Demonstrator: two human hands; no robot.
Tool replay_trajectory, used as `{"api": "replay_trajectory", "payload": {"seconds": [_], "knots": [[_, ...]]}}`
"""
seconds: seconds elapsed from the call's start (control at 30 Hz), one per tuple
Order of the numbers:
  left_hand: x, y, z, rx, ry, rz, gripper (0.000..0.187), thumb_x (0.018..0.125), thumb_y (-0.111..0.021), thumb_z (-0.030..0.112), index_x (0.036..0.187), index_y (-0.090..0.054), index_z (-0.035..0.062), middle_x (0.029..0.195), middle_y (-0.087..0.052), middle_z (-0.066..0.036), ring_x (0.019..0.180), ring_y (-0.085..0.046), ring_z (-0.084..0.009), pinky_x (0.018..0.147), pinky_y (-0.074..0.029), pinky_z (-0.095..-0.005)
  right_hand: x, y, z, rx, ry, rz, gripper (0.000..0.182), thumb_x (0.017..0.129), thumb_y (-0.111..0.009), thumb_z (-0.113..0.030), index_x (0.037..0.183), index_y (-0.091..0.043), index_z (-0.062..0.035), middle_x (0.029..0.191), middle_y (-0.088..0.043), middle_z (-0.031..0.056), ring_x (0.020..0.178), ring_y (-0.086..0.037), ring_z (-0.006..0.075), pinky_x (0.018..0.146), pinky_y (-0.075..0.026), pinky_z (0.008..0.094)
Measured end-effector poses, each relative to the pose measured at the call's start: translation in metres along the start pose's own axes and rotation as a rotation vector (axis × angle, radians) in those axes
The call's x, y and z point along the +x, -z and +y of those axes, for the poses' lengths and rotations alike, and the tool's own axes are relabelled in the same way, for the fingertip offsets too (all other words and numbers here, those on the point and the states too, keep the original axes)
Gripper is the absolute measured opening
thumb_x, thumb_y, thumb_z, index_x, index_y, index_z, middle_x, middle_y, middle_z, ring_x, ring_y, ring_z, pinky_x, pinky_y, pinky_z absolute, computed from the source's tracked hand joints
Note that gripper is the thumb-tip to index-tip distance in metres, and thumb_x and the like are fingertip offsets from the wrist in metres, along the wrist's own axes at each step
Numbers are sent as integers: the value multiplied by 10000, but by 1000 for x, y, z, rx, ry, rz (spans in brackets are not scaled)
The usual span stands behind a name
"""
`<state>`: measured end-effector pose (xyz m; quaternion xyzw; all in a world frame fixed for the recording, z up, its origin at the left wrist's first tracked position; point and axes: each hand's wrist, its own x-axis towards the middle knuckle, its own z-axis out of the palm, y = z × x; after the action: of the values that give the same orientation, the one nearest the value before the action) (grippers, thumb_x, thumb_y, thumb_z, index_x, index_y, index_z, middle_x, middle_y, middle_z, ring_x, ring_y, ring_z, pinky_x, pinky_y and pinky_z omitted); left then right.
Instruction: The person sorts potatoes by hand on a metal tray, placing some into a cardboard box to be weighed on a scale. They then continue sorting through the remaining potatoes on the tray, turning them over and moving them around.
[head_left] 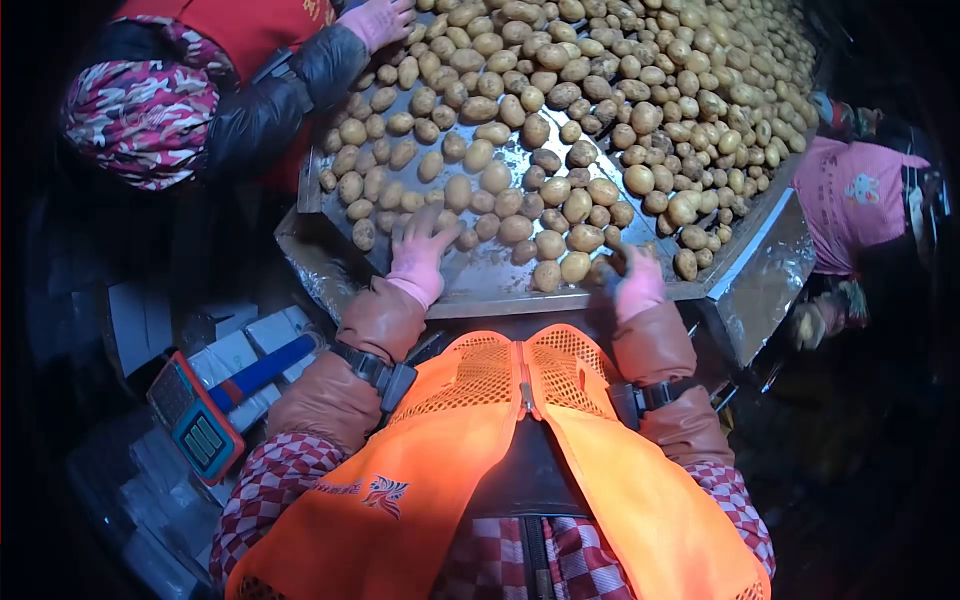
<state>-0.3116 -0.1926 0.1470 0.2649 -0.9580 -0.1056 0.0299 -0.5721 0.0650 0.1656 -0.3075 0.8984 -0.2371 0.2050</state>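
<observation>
Many potatoes lie on a metal sorting table in front of me. My left hand, in a pink glove with dirty fingertips, rests at the table's near edge with its fingers spread against several potatoes. My right hand, also in a pink glove, is at the near edge further right. Its fingers are apart and slightly bent, beside a potato that it partly covers. Neither hand has a potato lifted. Around the hands the potatoes lie loosely, with bare wet metal between them.
A person in a camouflage-patterned hood stands at the left, one pink-gloved hand at the potatoes. Another person in a pink garment is at the right. A red-framed scale display stands low at my left. The table's raised rim runs along the right.
</observation>
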Motion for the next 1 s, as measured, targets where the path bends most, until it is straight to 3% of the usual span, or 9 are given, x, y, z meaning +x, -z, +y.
{"api": "replay_trajectory", "payload": {"seconds": [0.03, 0.27, 0.43, 0.53, 0.63, 0.67, 0.77, 0.9, 1.0], "knots": [[-3, 0, 0, -83, 22, 15, 496, 757, -765, 294, 1243, -664, 271, 1451, -466, -128, 1330, -441, -348, 1096, -342, -506, -2, 11, -38, -322, 37, -56, 450, 766, -802, -268, 1158, -666, -95, 1129, -643, 166, 1076, -598, 383, 949, -489, 450], [-8, -5, -3, -320, 74, 124, 320, 783, -733, 202, 1100, -713, 238, 1349, -564, -108, 1217, -528, -354, 1037, -421, -455, 66, -14, -67, 61, 230, 96, 331, 787, -711, -128, 1113, -649, -130, 1114, -635, 140, 1087, -597, 346, 928, -499, 437], [-4, -1, 5, -306, 116, 155, 275, 781, -732, 182, 1051, -731, 233, 1291, -604, -91, 1193, -547, -338, 1025, -435, -443, 77, -29, -137, -446, 412, -266, 467, 810, -673, -90, 1268, -614, -155, 1245, -623, 135, 1157, -604, 324, 979, -499, 415], [7, -7, 3, -288, 123, 143, 259, 788, -723, 163, 1038, -738, 233, 1279, -609, -93, 1187, -553, -335, 1016, -444, -446, 98, -54, -156, -551, 298, -396, 444, 838, -632, -113, 1277, -611, -183, 1265, -617, 127, 1219, -566, 314, 1005, -480, 413], [2, -1, 1, -291, 146, 99, 243, 797, -717, 163, 1028, -744, 236, 1250, -624, -98, 1176, -560, -336, 1015, -444, -448, 90, -28, -154, -416, 411, -374, 448, 850, -621, -106, 1293, -602, -170, 1284, -609, 130, 1185, -589, 331, 963, -504, 425], [3, 2, 1, -310, 159, 89, 240, 800, -714, 165, 1027, -743, 237, 1239, -629, -98, 1172, -563, -335, 1020, -440, -446, 89, -45, -129, -262, 462, -154, 420, 892, -633, -111, 1310, -593, -130, 1184, -655, 100, 1091, -644, 267, 891, -533, 384], [8, 6, 6, -268, 194, 114, 233, 815, -698, 175, 1040, -739, 218, 1194, -646, -111, 1160, -569, -335, 1035, -425, -446, 60, -45, -80, 692, 158, -104, 382, 899, -671, -119, 1260, -597, -22, 981, -648, 102, 913, -641, 206, 809, -522, 325], [42, 6, 20, -112, 39, 285, 276, 834, -687, 212, 1108, -720, 207, 1181, -647, -143, 1158, -567, -360, 1037, -421, -470, -5, 38, -6, 1084, -142, -44, 398, 965, -616, -130, 1341, -531, -27, 902, -623, 48, 751, -586, 129, 628, -489, 261], [112, 5, 37, -54, -48, 270, 384, 850, -680, 288, 1225, -669, 206, 1258, -613, -180, 1214, -536, -385, 1073, -395, -485, -40, 79, 63, 1247, -83, 344, 456, 983, -618, -160, 1388, -472, -12, 958, -619, 47, 723, -587, 126, 592, -497, 250]]}}
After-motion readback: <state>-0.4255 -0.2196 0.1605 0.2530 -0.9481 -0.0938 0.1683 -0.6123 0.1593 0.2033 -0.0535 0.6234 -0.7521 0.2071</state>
